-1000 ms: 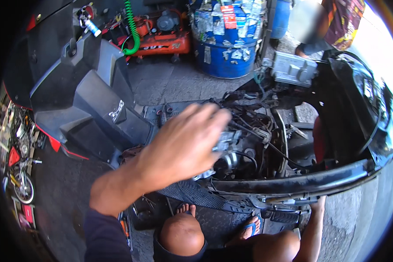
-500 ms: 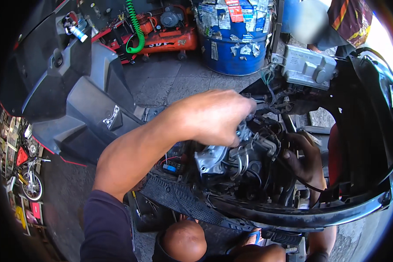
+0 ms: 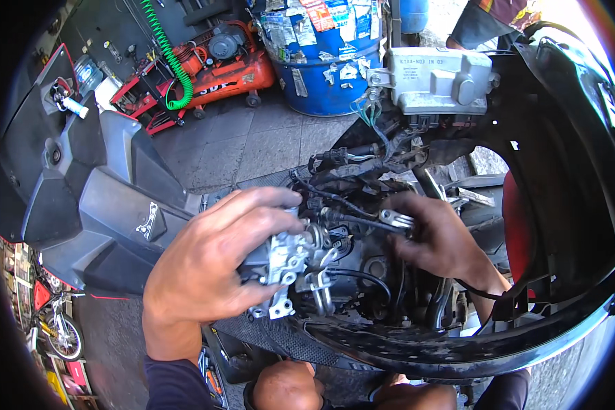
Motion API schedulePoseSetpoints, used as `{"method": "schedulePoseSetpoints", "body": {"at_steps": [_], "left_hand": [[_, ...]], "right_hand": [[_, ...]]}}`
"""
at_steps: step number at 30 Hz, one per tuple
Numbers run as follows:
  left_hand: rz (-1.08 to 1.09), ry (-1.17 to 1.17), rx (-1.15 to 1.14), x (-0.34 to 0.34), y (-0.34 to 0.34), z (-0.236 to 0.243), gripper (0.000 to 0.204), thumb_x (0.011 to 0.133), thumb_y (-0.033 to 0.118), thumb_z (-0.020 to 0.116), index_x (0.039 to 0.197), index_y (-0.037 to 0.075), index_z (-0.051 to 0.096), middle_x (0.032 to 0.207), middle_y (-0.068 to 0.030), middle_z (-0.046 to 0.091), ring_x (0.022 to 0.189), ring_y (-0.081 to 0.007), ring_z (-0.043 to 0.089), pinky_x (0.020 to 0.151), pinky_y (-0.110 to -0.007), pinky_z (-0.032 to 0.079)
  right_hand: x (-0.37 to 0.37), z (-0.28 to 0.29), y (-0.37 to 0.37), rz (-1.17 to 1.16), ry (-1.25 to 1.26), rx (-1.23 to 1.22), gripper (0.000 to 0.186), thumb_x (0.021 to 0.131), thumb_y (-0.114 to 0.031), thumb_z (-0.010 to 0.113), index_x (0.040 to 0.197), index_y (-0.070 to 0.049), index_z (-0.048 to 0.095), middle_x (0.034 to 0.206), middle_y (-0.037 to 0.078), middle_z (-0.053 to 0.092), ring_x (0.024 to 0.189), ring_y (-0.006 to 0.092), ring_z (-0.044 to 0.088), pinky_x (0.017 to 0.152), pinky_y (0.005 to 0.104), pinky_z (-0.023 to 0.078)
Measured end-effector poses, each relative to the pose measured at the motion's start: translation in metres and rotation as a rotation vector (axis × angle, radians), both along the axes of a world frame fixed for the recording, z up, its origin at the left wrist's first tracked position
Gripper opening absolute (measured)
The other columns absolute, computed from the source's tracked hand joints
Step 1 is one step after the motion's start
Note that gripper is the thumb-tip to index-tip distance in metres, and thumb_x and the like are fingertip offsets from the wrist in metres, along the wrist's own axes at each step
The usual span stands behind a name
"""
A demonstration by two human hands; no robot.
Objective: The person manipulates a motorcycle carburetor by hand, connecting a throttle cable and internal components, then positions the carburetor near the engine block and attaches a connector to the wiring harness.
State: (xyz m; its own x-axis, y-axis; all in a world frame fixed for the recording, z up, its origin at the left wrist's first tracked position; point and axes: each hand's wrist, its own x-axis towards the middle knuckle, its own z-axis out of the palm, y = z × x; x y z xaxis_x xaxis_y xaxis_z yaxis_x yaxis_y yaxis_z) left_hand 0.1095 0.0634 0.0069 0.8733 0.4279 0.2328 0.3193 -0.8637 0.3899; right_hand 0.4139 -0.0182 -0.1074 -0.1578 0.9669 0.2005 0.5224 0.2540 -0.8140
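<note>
My left hand (image 3: 215, 256) is wrapped round a silver metal throttle body (image 3: 288, 263), raised over the near left part of the scooter's engine bay. Its thumb lies underneath and its fingers reach over the top. A black cable (image 3: 362, 273) runs from it toward the bay. Inside the frame, my right hand (image 3: 441, 236) closes its thumb and fingers on a small silver bracket (image 3: 395, 220) where thin black cables meet. Dark engine parts (image 3: 372, 263) and hoses lie below both hands.
Black frame rails (image 3: 458, 352) curve along the near side. A silver finned box (image 3: 439, 78) is mounted at the far side. Grey body panels (image 3: 123, 191) stand at left. Behind are a red compressor (image 3: 232, 75), a blue drum (image 3: 328, 89) and a person (image 3: 488, 27); another person's head (image 3: 287, 386) is below.
My left hand has moved left and toward me with the throttle body, away from the engine. My right hand has shifted left onto the bracket. The whole view has shifted too.
</note>
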Motion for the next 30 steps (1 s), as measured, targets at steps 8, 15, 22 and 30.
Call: {"method": "schedulePoseSetpoints", "body": {"at_steps": [8, 15, 22, 30], "left_hand": [[0.018, -0.005, -0.058, -0.008, 0.004, -0.009, 0.068, 0.055, 0.01, 0.09, 0.118, 0.003, 0.068, 0.131, -0.0221, 0.067, 0.121, -0.0382, 0.068, 0.101, -0.045, 0.054], [-0.288, 0.007, -0.151, 0.038, 0.035, -0.016, 0.068, 0.06, 0.011, 0.089, 0.124, 0.002, 0.068, 0.129, -0.0194, 0.066, 0.119, -0.0382, 0.066, 0.103, -0.044, 0.054], [-0.321, 0.096, -0.26, 0.068, 0.052, -0.039, 0.067, 0.066, 0.016, 0.087, 0.127, -0.003, 0.065, 0.129, -0.0205, 0.066, 0.122, -0.0381, 0.065, 0.105, -0.044, 0.052], [-0.198, 0.074, -0.293, 0.11, 0.014, -0.053, 0.095, 0.066, 0.013, 0.09, 0.143, -0.004, 0.036, 0.133, -0.0255, 0.049, 0.117, -0.0463, 0.062, 0.096, -0.05, 0.055]], "right_hand": [[0.01, 0.012, 0.002, -0.066, 0.656, 0.029, 0.043, 0.093, 0.0, 0.072, 0.133, 0.0, 0.055, 0.109, 0.001, 0.066, 0.096, 0.0046, 0.057, 0.084, 0.0216, 0.046], [0.01, 0.013, -0.005, 0.106, 1.025, 0.048, 0.057, 0.081, -0.01, 0.081, 0.131, -0.002, 0.055, 0.091, 0.002, 0.063, 0.079, 0.0103, 0.059, 0.073, 0.0254, 0.046], [0.004, 0.039, -0.011, 0.647, 0.606, -0.309, 0.029, 0.1, -0.005, 0.067, 0.128, 0.004, 0.072, 0.124, 0.017, 0.068, 0.115, 0.0231, 0.066, 0.1, 0.0346, 0.051], [0.008, -0.006, -0.023, 0.098, 0.365, 0.092, 0.1, 0.067, -0.022, 0.102, 0.145, -0.002, 0.042, 0.136, 0.014, 0.057, 0.128, 0.0214, 0.057, 0.108, 0.0404, 0.048]]}}
